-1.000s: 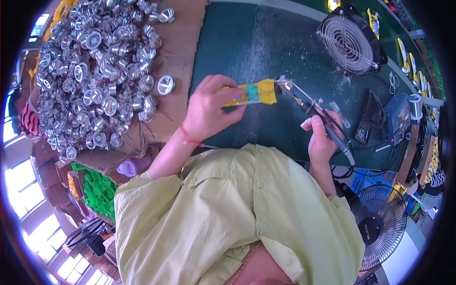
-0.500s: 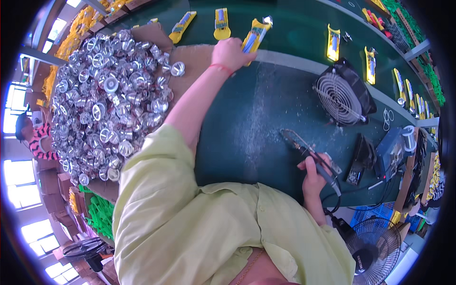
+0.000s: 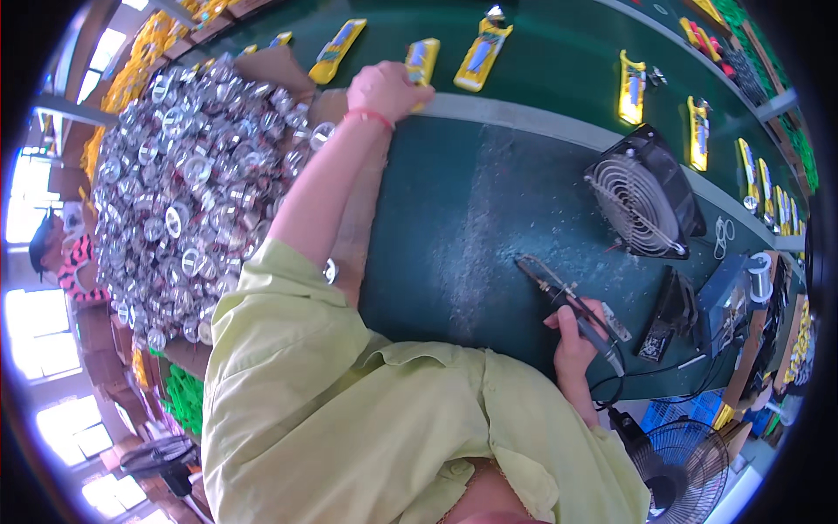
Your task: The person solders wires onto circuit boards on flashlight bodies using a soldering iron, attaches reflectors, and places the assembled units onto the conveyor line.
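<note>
My left hand (image 3: pixel 384 93) reaches out to the far edge of the bench, with the fingers closed around the near end of a yellow plastic housing (image 3: pixel 422 59). To the right of it, another yellow housing (image 3: pixel 483 57) lies on the green belt with a small silver reflector cup (image 3: pixel 496 13) at its far end. My right hand (image 3: pixel 578 339) grips a soldering iron (image 3: pixel 559 298), whose tip points up and left over the bench. Close to my left forearm rises a big heap of silver reflector cups (image 3: pixel 195 170) on cardboard.
A black fan with a round wire guard (image 3: pixel 635 203) stands at the right. Beyond it are a blue soldering station (image 3: pixel 721 297) and a solder spool (image 3: pixel 760 278). More yellow housings (image 3: pixel 632 87) line the belt. A person (image 3: pixel 74 262) is at the far left.
My left hand has let go of the housing with the reflector and moved left to the neighbouring yellow housing. My right hand still holds the soldering iron. The whole view has shifted slightly.
</note>
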Demonstrator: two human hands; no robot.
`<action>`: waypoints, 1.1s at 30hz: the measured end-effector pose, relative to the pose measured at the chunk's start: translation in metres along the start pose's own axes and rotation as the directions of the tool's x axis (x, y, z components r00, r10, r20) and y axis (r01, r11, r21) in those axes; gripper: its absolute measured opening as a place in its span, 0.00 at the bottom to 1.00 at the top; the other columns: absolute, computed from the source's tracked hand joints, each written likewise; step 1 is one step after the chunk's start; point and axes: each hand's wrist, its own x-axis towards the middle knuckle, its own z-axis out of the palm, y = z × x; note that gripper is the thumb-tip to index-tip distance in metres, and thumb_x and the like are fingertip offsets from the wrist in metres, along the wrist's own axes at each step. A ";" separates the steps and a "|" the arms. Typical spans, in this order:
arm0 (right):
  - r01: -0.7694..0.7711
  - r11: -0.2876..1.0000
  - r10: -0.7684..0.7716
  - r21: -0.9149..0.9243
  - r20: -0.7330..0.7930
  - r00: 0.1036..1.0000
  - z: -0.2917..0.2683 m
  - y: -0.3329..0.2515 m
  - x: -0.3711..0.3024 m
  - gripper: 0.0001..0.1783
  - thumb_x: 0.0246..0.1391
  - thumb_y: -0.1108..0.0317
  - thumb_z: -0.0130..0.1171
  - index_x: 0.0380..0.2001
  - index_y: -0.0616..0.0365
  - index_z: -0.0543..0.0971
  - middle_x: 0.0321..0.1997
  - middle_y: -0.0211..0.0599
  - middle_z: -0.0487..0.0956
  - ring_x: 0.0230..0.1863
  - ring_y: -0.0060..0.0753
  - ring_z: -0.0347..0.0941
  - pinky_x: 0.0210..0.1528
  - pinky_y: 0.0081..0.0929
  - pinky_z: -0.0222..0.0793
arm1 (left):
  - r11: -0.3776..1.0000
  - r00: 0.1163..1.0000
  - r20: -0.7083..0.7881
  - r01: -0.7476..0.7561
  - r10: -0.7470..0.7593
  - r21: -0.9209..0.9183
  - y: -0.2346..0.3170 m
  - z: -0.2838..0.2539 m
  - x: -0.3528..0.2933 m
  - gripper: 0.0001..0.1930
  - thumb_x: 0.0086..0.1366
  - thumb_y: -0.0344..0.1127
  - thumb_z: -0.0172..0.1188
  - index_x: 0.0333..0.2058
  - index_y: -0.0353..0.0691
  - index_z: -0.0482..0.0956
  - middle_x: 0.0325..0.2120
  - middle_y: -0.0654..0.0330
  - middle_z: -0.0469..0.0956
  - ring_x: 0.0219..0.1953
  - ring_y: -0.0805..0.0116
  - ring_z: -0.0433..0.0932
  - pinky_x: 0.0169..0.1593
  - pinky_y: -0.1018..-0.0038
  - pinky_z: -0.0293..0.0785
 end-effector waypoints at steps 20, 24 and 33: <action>0.286 0.927 -0.264 -0.243 0.122 0.957 0.025 -0.005 -0.039 0.05 0.53 0.74 0.50 0.32 0.65 0.71 0.22 0.34 0.72 0.22 0.23 0.68 0.26 0.19 0.65 | 0.972 0.961 -0.177 0.226 -0.213 0.056 -0.078 -0.004 -0.250 0.21 0.53 0.55 0.57 0.26 0.40 0.75 0.26 0.52 0.76 0.30 0.56 0.77 0.32 0.62 0.72; 0.357 0.912 -0.335 -0.204 0.133 0.933 0.013 0.003 -0.041 0.06 0.55 0.72 0.51 0.33 0.64 0.71 0.22 0.33 0.72 0.22 0.22 0.68 0.26 0.17 0.64 | 0.972 0.913 -0.359 -0.125 0.192 0.200 -0.052 0.045 -0.254 0.09 0.54 0.42 0.55 0.26 0.43 0.74 0.26 0.61 0.71 0.33 0.63 0.71 0.40 0.67 0.66; 0.269 0.954 -0.252 -0.136 0.126 0.959 0.032 -0.010 -0.056 0.08 0.50 0.75 0.52 0.34 0.67 0.70 0.21 0.39 0.74 0.21 0.26 0.70 0.28 0.19 0.68 | 0.890 0.894 -0.446 -0.240 0.048 -0.386 -0.068 0.008 -0.264 0.08 0.50 0.31 0.62 0.31 0.39 0.80 0.24 0.59 0.78 0.28 0.60 0.77 0.32 0.69 0.71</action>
